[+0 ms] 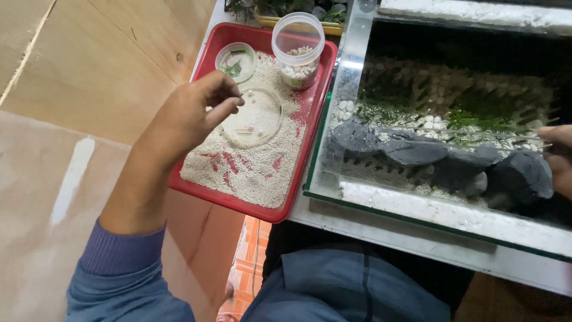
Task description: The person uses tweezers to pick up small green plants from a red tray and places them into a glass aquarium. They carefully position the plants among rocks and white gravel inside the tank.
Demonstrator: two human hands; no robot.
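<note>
Plywood panels far left, pale, bare. My left hand [190, 116] hovers over the red tray [238, 203], thumb and forefinger pinched together at the rim of the clear round dish [253, 116]; whether anything sits between the fingertips I cannot tell.

Dish lies flat on the pale sand [256, 170] that covers most of the tray, with a few small pebbles and a thin pale stick inside. Behind it, a small round lidded cup [236, 61], clear with a green sprig in it. Just right of that, a taller clear tub [298, 50], open, part full of white and grey pebbles.

Right of the tray, touching it: a glass tank [348, 119] with dark rocks [417, 149] in a row, green plants and white gravel behind.

My right hand [560, 161] at the far edge, mostly cut off beside the last rock; grip cannot be told.
</note>
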